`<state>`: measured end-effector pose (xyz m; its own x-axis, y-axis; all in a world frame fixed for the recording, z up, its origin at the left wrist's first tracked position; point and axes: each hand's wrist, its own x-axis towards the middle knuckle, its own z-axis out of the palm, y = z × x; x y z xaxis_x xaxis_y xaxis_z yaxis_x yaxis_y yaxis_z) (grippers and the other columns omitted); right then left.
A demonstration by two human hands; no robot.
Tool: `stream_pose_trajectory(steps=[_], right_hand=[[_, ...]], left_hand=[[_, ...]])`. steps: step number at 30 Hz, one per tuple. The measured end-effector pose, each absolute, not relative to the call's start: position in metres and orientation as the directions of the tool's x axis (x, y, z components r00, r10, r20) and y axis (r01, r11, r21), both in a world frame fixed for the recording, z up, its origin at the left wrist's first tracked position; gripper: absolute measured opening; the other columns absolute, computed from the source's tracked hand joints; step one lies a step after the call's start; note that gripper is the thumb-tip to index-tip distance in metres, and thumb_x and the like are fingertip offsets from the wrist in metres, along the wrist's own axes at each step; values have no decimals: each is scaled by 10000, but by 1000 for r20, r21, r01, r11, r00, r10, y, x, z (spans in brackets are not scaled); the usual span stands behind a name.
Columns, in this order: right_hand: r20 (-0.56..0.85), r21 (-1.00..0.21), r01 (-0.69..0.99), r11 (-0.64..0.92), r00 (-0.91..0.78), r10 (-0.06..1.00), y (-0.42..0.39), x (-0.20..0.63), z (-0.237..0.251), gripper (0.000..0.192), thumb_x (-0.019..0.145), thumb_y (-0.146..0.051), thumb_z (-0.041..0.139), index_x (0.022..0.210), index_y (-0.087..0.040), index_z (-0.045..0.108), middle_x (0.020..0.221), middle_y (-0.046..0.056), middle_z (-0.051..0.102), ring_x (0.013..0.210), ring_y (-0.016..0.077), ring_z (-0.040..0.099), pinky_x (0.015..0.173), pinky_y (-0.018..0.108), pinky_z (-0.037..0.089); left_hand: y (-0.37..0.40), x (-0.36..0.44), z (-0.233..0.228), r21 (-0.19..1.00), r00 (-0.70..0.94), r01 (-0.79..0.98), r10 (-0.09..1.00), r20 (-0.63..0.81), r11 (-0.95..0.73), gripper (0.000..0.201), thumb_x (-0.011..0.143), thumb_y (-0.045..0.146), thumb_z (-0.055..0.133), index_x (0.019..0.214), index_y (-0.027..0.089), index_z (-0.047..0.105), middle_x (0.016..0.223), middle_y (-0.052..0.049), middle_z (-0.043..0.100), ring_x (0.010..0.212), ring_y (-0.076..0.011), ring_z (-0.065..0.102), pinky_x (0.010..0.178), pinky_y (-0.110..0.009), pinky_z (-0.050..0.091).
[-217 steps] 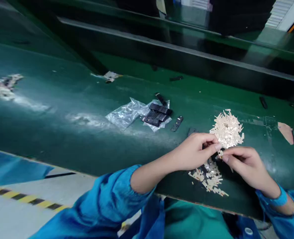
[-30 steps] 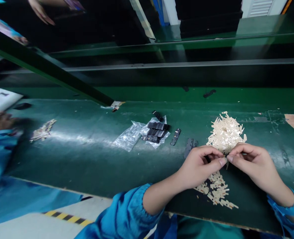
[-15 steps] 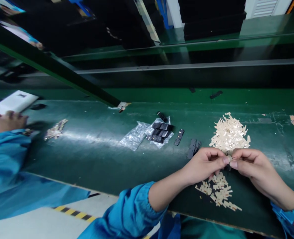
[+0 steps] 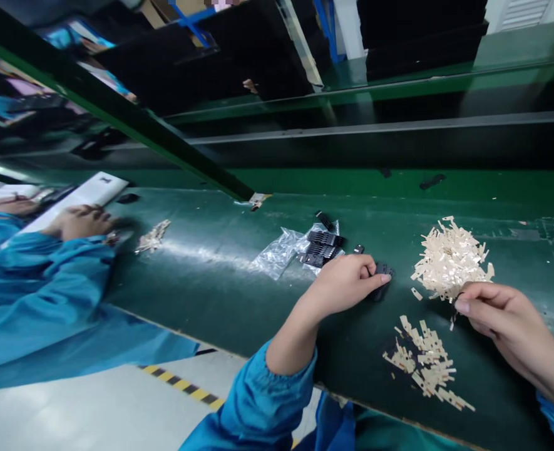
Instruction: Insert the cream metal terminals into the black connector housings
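Pressing its fingers down on a black part [image 4: 382,270], the left hand [image 4: 347,283] works mid-belt [image 4: 187,282], left of the far clip pile [image 4: 452,260]. The right hand [image 4: 506,322], beside it, pinches 1 small clip. Better to lift the part by its edges. No readable writing or labels show.

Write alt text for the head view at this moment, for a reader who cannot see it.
On a green belt, the left hand touches a small black plastic part, while the right hand pinches a tiny cream piece beside a heap of cream pieces. A smaller cream pile lies nearer, and a clear bag with black parts sits behind the left hand.
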<state>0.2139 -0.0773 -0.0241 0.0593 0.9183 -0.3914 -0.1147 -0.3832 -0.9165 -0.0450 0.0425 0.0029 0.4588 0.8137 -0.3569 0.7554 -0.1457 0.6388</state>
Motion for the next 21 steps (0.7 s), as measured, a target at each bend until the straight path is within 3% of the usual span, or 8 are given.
stream_pose_trajectory(steps=[8, 11, 15, 17, 21], right_hand=[[-397, -910, -153, -385, 54, 916, -76, 214, -25, 217, 755, -385, 861, 704, -188, 787, 547, -10, 559, 471, 96, 386, 437, 231, 286], [-412, -901, -175, -397, 56, 910, -77, 214, -29, 193, 775, -368, 848, 732, -189, 789, 544, -7, 587, 461, 102, 442, 437, 228, 331], [-395, -909, -189, -372, 103, 913, -78, 214, -32, 131, 761, -313, 842, 727, -195, 795, 684, 47, 726, 539, 148, 604, 517, 260, 499], [-395, -911, -187, -367, 139, 908, -77, 213, -32, 127, 748, -313, 842, 727, -194, 804, 715, 61, 752, 563, 163, 641, 538, 271, 540], [-402, -913, -173, -370, 219, 889, -75, 209, -30, 136, 702, -320, 854, 715, -192, 811, 738, 65, 771, 578, 169, 665, 538, 265, 563]], left_hand=[[42, -34, -2, 612, 380, 764, 909, -170, -204, 243, 937, 385, 627, 773, 208, 591, 681, -7, 626, 645, -167, 539, 605, -275, 324], [33, -29, 1, 709, 364, 676, 927, -88, -199, 210, 968, 377, 588, 844, 210, 565, 735, -4, 639, 676, -153, 573, 636, -266, 391], [13, -11, -3, 939, 503, 331, 825, -258, 93, 220, 1035, 435, 482, 1048, 219, 518, 665, 51, 621, 467, -100, 553, 488, -218, 410], [4, -1, -7, 942, 570, 238, 751, -334, 239, 249, 1038, 430, 467, 1154, 213, 512, 687, 65, 591, 418, -73, 507, 438, -197, 382], [-5, 9, -14, 865, 661, 176, 595, -458, 471, 382, 958, 230, 473, 1335, 183, 516, 800, 23, 632, 465, -61, 534, 448, -181, 375]])
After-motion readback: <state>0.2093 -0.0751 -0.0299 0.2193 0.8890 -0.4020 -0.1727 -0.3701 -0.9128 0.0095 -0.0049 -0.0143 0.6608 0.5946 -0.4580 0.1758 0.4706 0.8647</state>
